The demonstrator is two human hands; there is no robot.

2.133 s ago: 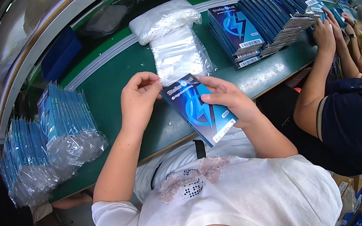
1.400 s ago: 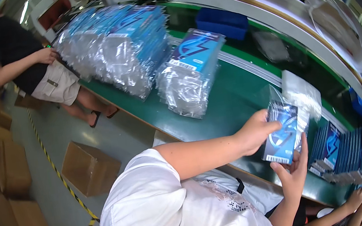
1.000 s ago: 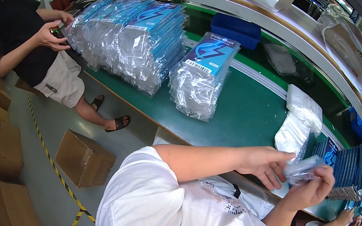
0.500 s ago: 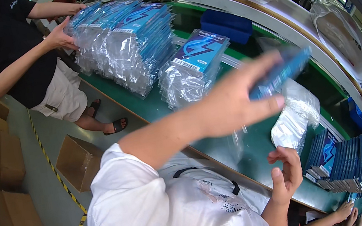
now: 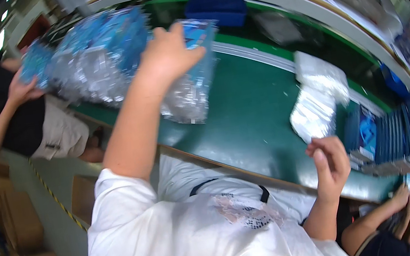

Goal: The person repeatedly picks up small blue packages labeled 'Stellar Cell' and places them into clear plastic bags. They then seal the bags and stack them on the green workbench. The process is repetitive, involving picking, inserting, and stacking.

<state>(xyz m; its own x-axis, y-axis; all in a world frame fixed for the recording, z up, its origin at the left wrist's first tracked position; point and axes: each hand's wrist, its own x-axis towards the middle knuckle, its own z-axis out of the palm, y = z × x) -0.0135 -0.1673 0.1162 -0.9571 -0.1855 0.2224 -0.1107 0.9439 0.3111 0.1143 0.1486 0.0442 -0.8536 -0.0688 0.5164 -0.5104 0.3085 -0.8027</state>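
My left hand [image 5: 168, 54] reaches over the smaller stack of blue flat packs in clear bags [image 5: 202, 73]. Its thumb and fingers are spread, and I see nothing gripped in them, though motion blurs the area. Close to the table's front edge, my right hand [image 5: 330, 165] hovers with loosely curled fingers and holds nothing. Just beyond it lies a pile of clear plastic bags [image 5: 313, 106]. To its right stand rows of unbagged blue boxes [image 5: 391, 132].
A larger stack of bagged packs [image 5: 98, 54] stands at the left, where another person's hand [image 5: 24, 88] holds some. Behind the green table [image 5: 248, 100] sits a blue bin [image 5: 215, 11]. Other people's hands [image 5: 403, 196] work at lower right. Cardboard boxes [image 5: 20, 219] stand on the floor.
My left hand has swung left from above the bag pile to the smaller stack, and the blue pack it held no longer shows in it. The other person has drawn some packs leftward.
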